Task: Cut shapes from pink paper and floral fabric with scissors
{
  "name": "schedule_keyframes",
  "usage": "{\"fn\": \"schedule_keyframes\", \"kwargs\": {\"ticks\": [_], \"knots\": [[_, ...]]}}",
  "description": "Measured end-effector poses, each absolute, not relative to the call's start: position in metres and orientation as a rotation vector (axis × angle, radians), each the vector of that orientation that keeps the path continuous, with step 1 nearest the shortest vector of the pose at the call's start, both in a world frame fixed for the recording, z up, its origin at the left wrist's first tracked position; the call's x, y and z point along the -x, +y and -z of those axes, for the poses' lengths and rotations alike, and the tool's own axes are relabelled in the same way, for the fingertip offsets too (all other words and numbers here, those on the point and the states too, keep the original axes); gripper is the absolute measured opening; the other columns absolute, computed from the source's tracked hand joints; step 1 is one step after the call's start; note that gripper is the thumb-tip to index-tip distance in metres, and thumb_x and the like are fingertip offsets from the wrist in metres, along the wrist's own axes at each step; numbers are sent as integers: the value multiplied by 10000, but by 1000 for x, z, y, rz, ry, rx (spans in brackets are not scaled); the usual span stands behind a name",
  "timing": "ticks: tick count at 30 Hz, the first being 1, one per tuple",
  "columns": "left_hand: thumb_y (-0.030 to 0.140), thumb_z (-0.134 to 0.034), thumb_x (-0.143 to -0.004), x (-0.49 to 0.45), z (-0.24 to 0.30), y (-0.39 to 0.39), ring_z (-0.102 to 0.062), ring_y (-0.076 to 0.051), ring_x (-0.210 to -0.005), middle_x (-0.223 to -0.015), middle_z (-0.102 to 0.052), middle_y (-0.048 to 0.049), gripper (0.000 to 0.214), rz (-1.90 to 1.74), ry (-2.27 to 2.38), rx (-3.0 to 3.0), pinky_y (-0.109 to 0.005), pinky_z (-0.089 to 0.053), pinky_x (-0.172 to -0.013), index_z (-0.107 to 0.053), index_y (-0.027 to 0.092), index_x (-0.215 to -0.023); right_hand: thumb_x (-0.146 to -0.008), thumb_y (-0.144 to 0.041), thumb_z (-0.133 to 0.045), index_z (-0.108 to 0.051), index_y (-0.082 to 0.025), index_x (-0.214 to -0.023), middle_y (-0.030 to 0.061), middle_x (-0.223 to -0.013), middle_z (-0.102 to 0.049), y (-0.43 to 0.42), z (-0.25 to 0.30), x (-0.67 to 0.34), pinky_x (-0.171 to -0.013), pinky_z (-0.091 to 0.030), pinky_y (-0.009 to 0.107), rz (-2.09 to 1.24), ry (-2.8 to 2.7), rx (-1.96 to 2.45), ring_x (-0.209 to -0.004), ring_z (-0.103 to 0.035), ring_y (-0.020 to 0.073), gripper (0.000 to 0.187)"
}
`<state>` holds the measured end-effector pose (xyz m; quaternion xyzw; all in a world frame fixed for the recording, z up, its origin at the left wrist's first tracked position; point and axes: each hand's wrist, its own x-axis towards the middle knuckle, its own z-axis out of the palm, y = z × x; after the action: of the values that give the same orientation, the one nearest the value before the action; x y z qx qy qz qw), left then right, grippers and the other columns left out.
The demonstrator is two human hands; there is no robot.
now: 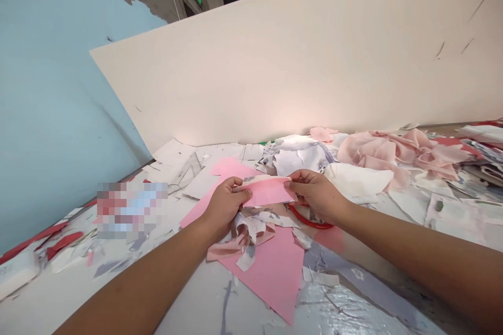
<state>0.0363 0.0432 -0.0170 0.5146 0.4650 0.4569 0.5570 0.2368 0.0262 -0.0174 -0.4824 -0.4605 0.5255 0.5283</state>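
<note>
A small pink fabric piece (pixel 268 193) is stretched between my two hands, with a pale, partly patterned strip along its top edge. My left hand (pixel 226 201) pinches its left end between thumb and fingers. At the other end, the thumb and fingers of my right hand (pixel 314 192) close on the fabric. A red loop (pixel 314 224), like a scissors handle, shows just under my right hand; the rest of it is hidden. Below lie crumpled floral and pink scraps (pixel 251 235) on top of a larger pointed pink sheet (pixel 275 272).
Behind the work stands a tall cream panel (pixel 275 73), with a blue wall (pixel 47 89) on the left. Peach cloth (pixel 389 154) and white scraps (pixel 357 180) are heaped at the back right. Red scraps (pixel 65 243) lie at the left, near a blurred patch.
</note>
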Motion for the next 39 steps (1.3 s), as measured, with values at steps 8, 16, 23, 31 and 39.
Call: {"fn": "schedule_keyframes", "kwargs": {"ticks": [8,16,23,31,39], "knots": [[176,-648,-591,-32,-3,46,-306,-42,-401,-478,-334,95,250,-885,1068,-1431,-156,-242,-369,-411,201,-665,-679,-354,-621,-572,-227,-983,23,-855,-589,21,-19,-250,-612,-435,247,-1100,-1668,1376,-728,-549,138,333],[167,-638,-633,-33,-21,33,-348,-40,-449,-517,-372,74,162,-707,998,-1606,-159,-279,-415,-482,176,-679,-653,-319,-620,-557,-185,-601,-55,-531,-414,12,-23,-236,-452,-240,204,-1169,-1929,1313,-482,-342,63,157],[504,-576,-676,-38,-21,34,-495,-92,-519,-614,-511,13,361,-870,777,-1107,-226,-429,-496,-533,162,-779,-607,-285,-673,-500,-172,-610,-52,-553,-502,13,-10,-227,-455,-304,190,-1419,-1410,1127,-488,-448,69,206],[459,-597,-673,-43,2,23,-494,-114,-421,-560,-561,-32,372,-661,644,-1095,-220,-352,-400,-545,138,-855,-625,-343,-653,-485,-182,-648,-51,-550,-484,6,0,-216,-453,-318,203,-1334,-1249,1171,-469,-433,72,234],[267,-614,-671,-64,11,10,-436,-108,-324,-407,-497,9,174,-859,843,-1038,-231,-360,-346,-486,163,-618,-649,-401,-564,-290,-200,-524,-72,-477,-224,-5,-2,-204,-405,-166,209,-919,-1348,1383,-429,-208,65,361]]}}
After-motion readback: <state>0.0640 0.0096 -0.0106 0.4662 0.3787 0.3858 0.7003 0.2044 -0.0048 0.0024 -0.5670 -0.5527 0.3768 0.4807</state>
